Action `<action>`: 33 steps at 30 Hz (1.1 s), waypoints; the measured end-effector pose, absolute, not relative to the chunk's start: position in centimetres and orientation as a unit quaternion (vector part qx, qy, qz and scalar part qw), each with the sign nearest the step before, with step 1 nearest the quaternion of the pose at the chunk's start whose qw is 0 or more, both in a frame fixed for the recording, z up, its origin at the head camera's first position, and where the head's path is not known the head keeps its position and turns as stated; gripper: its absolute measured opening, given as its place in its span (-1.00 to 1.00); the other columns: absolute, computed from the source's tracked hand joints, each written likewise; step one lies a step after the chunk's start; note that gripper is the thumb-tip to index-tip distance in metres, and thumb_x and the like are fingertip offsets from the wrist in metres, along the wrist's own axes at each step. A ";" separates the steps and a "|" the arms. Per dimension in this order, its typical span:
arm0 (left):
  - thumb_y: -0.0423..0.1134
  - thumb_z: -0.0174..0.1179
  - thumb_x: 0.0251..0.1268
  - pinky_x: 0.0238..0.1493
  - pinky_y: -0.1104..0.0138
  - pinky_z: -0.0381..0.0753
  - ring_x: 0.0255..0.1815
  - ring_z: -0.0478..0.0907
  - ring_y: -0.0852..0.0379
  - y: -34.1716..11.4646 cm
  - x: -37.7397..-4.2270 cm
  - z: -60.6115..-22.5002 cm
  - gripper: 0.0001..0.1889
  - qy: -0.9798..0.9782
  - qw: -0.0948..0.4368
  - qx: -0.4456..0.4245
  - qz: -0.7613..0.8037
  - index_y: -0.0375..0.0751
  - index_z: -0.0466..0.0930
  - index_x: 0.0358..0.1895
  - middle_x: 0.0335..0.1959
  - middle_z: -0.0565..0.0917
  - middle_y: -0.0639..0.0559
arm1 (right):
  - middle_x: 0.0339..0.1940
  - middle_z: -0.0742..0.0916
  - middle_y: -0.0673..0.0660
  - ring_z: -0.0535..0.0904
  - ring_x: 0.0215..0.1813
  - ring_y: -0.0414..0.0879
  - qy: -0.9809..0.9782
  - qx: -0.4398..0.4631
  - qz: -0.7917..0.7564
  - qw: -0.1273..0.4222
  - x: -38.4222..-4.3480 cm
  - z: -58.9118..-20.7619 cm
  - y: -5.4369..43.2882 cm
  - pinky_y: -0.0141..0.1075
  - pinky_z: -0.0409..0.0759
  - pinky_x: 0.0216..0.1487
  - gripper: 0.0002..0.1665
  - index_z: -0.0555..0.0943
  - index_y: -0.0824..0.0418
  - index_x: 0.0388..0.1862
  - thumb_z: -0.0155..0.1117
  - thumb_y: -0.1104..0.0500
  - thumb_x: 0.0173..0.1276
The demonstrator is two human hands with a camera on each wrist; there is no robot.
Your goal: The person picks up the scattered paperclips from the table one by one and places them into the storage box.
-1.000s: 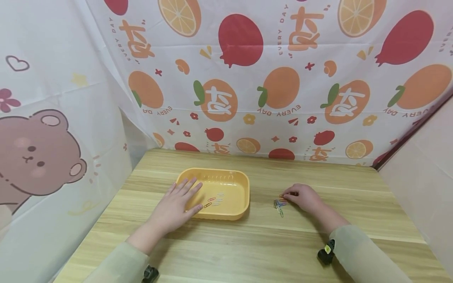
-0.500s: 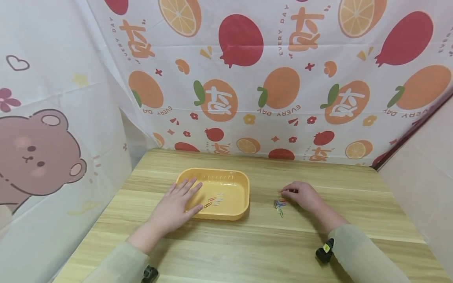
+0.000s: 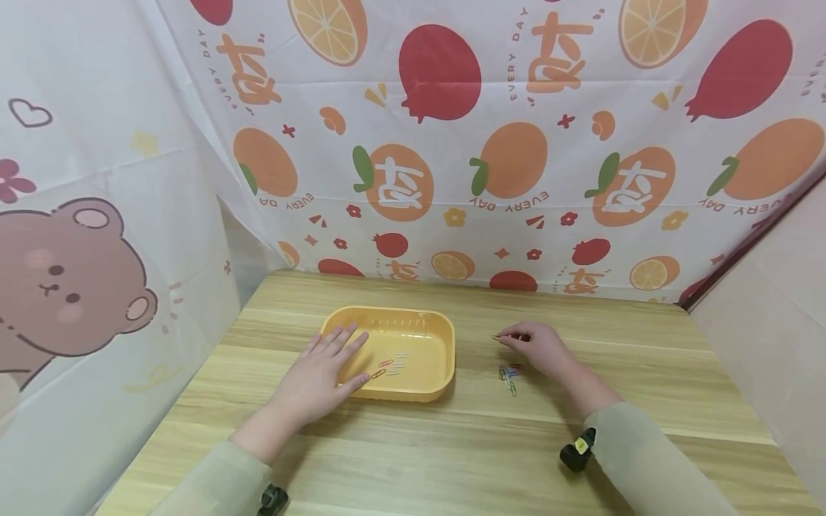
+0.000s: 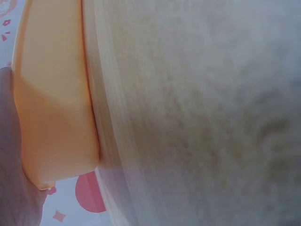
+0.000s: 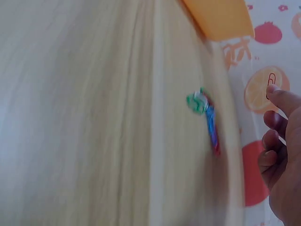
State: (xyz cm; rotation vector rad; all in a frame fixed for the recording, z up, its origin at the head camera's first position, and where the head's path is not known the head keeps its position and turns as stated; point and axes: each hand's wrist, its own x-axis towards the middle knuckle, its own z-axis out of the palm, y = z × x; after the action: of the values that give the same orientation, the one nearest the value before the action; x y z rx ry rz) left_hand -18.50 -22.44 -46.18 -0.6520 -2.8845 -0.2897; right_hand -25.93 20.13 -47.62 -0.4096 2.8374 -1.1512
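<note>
My right hand (image 3: 540, 348) pinches one paper clip (image 5: 271, 81) between thumb and finger, above the table. The clip looks reddish in the right wrist view. Below that hand lies a small pile of coloured paper clips (image 3: 509, 377), green, blue, white and red. With its fingers spread and straight, my left hand (image 3: 316, 376) rests over the left side of a yellow tray (image 3: 445, 351). Inside the tray are several paper clips (image 3: 386, 363), some white, one pink and one brownish. In the left wrist view, the tray's outer wall (image 4: 54, 94) shows beside part of the hand.
The wooden table (image 3: 413, 451) carries the tray at centre left and the clip pile to its right. A fruit-print cloth (image 3: 452, 179) hangs behind the table. A bear-print cloth (image 3: 97, 158) stands on the left, and a pale panel (image 3: 768, 322) on the right.
My right hand has lifted a paper clip away from the pile and moved left and farther back, towards the tray. The left hand and tray have stayed in place.
</note>
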 end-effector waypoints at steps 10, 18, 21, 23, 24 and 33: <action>0.27 0.09 0.37 0.53 -0.14 -0.09 0.57 0.03 -0.15 -22.5 -18.4 -46.0 -0.22 -0.966 0.094 -0.219 -0.099 0.07 0.15 0.56 0.58 0.13 -0.04 | -0.20 0.76 -0.09 0.55 -0.25 -0.13 0.886 -0.148 -0.439 0.032 -26.1 -45.8 15.1 -0.30 0.58 -0.29 -0.80 0.80 -0.08 -0.14 0.36 -0.08 0.36; 0.30 0.08 0.37 0.53 -0.15 -0.07 0.56 0.06 -0.17 -22.5 -18.5 -46.2 -0.22 -0.965 0.096 -0.225 -0.098 0.07 0.16 0.56 0.58 0.14 -0.06 | -0.24 0.76 -0.11 0.55 -0.22 -0.14 0.869 -0.153 -0.468 0.046 -25.9 -44.6 11.0 -0.31 0.57 -0.25 -0.84 0.80 -0.07 -0.17 0.40 -0.04 0.33; 0.31 0.07 0.36 0.54 -0.14 -0.09 0.56 0.06 -0.16 -22.5 -18.4 -46.2 -0.21 -0.964 0.097 -0.226 -0.098 0.08 0.16 0.56 0.58 0.14 -0.05 | -0.26 0.75 -0.10 0.54 -0.23 -0.13 0.863 -0.162 -0.475 0.054 -25.6 -44.2 9.6 -0.31 0.56 -0.26 -0.87 0.80 -0.08 -0.19 0.40 -0.01 0.33; 0.31 0.07 0.36 0.54 -0.14 -0.10 0.56 0.06 -0.17 -22.5 -18.4 -46.2 -0.21 -0.965 0.099 -0.225 -0.095 0.08 0.16 0.56 0.58 0.14 -0.05 | -0.28 0.74 -0.10 0.53 -0.24 -0.13 0.860 -0.175 -0.475 0.059 -25.6 -44.0 8.8 -0.31 0.55 -0.27 -0.89 0.80 -0.10 -0.20 0.39 0.00 0.34; 0.30 0.08 0.36 0.54 -0.13 -0.10 0.56 0.06 -0.17 -22.5 -18.4 -46.1 -0.21 -0.965 0.098 -0.225 -0.095 0.08 0.16 0.56 0.58 0.14 -0.05 | -0.28 0.74 -0.10 0.54 -0.24 -0.12 0.859 -0.183 -0.475 0.060 -25.5 -43.9 8.4 -0.30 0.56 -0.27 -0.89 0.80 -0.10 -0.20 0.39 0.00 0.35; 0.27 0.12 0.35 0.53 -0.14 -0.09 0.56 0.06 -0.17 -22.3 -18.3 -46.0 -0.21 -0.965 0.097 -0.223 -0.096 0.04 0.17 0.56 0.58 0.13 -0.06 | -0.33 0.71 -0.15 0.53 -0.28 -0.15 0.862 -0.225 -0.449 0.058 -25.5 -44.0 6.5 -0.31 0.56 -0.28 -0.89 0.80 -0.10 -0.19 0.37 0.02 0.36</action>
State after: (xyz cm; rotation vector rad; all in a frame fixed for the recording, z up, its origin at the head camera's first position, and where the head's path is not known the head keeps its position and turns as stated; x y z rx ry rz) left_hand -18.29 -22.34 -45.98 -0.6596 -2.8592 -0.2856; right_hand -25.46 6.49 -44.00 -0.6829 2.6130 -1.3617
